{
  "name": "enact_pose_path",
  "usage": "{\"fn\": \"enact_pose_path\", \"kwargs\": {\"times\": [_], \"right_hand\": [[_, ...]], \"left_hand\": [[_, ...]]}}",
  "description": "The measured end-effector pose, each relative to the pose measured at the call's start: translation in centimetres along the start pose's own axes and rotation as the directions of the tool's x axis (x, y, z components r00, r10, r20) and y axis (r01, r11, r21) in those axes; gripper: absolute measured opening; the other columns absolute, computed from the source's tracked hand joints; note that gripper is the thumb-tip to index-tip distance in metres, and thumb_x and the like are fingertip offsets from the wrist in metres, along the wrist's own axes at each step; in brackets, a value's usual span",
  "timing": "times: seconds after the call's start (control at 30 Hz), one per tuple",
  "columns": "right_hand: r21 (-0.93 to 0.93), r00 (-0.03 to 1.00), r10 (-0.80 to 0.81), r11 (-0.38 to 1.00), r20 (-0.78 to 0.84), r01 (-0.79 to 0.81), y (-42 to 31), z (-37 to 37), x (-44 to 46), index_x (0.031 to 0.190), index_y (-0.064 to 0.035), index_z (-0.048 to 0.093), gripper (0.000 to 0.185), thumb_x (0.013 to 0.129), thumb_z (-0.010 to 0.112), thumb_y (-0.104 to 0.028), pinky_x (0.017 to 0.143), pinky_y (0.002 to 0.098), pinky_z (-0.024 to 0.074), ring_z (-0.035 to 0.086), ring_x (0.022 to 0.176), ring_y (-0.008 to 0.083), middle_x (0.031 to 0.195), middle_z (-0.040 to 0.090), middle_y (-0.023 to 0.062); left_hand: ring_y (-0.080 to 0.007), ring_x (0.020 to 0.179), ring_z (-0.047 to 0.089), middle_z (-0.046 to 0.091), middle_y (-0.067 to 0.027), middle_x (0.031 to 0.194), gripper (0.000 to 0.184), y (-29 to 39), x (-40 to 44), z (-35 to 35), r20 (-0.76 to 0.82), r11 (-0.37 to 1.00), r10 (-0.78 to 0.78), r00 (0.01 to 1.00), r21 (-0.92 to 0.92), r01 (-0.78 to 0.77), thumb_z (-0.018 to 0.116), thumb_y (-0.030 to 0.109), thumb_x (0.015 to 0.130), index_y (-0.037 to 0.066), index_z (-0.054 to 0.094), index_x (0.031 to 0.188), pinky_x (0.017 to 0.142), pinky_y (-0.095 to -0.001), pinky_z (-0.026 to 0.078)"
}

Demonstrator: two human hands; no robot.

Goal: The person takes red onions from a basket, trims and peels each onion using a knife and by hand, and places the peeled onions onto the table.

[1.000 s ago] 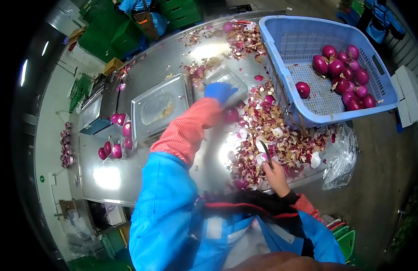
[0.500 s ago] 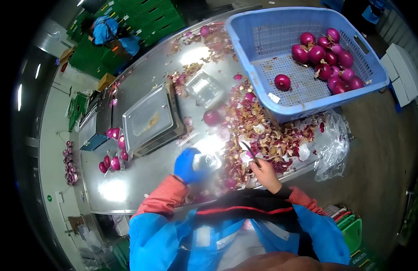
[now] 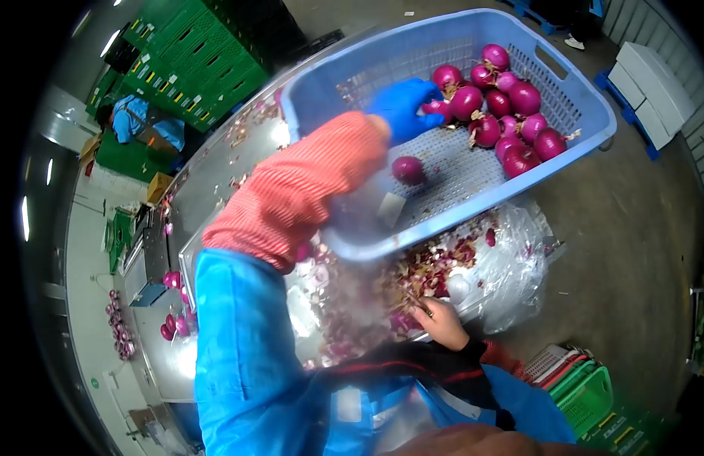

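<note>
My left hand [image 3: 404, 110], in a blue glove, reaches into the blue plastic basket [image 3: 474, 207]. Its fingers and thumb close around the near side of a red onion [image 3: 438, 111] at the edge of the pile. Another red onion [image 3: 408, 170] lies apart on the basket floor, below my left wrist. My bare right hand [image 3: 445, 325] is closed on a small knife [image 3: 426, 310] over the peel-strewn table edge; the blade is blurred and hard to separate from the peel. Several red onions [image 3: 523, 99] are heaped in the basket's right side.
Onion peel [image 3: 436, 266] covers the metal table [image 3: 204, 178] near me. A clear plastic bag [image 3: 512, 281] hangs at the table's right edge. Packed onions [image 3: 176, 325] lie at the left. Green crates [image 3: 192, 61] and a person [image 3: 139, 121] are behind; a green basket [image 3: 584, 399] stands low right.
My left hand has moved from over the table, up and right into the basket to an onion. My right hand stays low with the knife. The view has shifted right.
</note>
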State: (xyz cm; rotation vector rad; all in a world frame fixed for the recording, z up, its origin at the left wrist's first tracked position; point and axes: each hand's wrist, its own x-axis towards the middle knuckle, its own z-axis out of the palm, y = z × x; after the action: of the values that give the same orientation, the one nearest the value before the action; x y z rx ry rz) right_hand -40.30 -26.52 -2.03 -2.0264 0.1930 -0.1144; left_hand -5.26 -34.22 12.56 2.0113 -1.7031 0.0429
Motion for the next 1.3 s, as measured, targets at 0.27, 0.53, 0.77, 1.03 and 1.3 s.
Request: {"fn": "enact_pose_path", "kwargs": {"times": [0.27,0.53,0.77,1.03,1.3], "right_hand": [[0.278,0.976,0.209,0.942,-0.055,-0.186,4.2,-2.6,0.3,0.101,-0.0004,0.062,0.023,0.093,0.062,-0.022,0.075,0.0395,0.0513,0.065,0.087,0.0380,0.094,0.067,0.0195],[0.346,0.957,0.243,0.922,-0.158,-0.177,5.0,-4.5,0.5,0.100,0.0005,0.062,0.022,0.093,0.062,-0.020,0.074,0.0391,0.0507,0.064,0.083,0.0369,0.090,0.066,0.0201],[0.298,0.936,0.276,0.932,-0.218,-0.205,3.6,-4.8,-0.7,0.099,0.0006,0.063,0.022,0.093,0.062,-0.021,0.072,0.0365,0.0503,0.065,0.080,0.0325,0.088,0.066,0.0191],[0.432,0.905,0.247,0.898,-0.347,-0.080,2.2,-3.5,-1.7,0.102,0.0006,0.065,0.022,0.095,0.061,-0.020,0.074,0.0298,0.0498,0.062,0.080,0.0154,0.086,0.068,0.0077],[0.843,0.944,0.098,0.486,-0.316,0.232,-5.7,-3.5,1.6,0.117,-0.0005,0.054,0.063,0.097,0.044,-0.059,0.044,0.0218,0.0329,0.039,0.045,0.0069,0.067,0.048,0.0020]], "left_hand": [[-0.0332,0.115,0.056,0.053,-0.0123,0.130,0.053,-4.6,11.7,15.5,0.177,0.849,0.199,0.964,0.460,-0.260,0.071,0.032,0.078,0.026,0.054,0.128,0.088,-0.0471,0.051],[-0.0328,0.106,0.062,0.062,-0.0110,0.116,0.033,-5.6,14.6,20.4,0.289,0.911,-0.142,0.947,0.413,0.011,0.063,0.020,0.083,0.015,0.066,0.116,0.081,-0.0426,0.054],[-0.0358,0.097,0.067,0.068,-0.0207,0.100,0.035,1.5,11.9,8.7,0.255,0.930,-0.367,0.895,0.109,0.351,0.069,0.021,0.083,0.004,0.063,0.113,0.079,-0.0424,0.054],[-0.0286,0.107,0.062,0.062,-0.0177,0.114,0.020,5.0,3.9,-3.3,0.157,0.453,-0.517,0.842,-0.784,0.424,0.050,0.018,0.101,0.000,0.051,0.111,0.076,-0.0444,0.061],[-0.0284,0.106,0.064,0.060,-0.0218,0.124,0.020,15.1,-11.0,-12.1,0.005,0.010,-0.228,0.974,-1.000,0.007,0.050,0.022,0.101,0.004,0.056,0.107,0.089,-0.0416,0.055]]}}
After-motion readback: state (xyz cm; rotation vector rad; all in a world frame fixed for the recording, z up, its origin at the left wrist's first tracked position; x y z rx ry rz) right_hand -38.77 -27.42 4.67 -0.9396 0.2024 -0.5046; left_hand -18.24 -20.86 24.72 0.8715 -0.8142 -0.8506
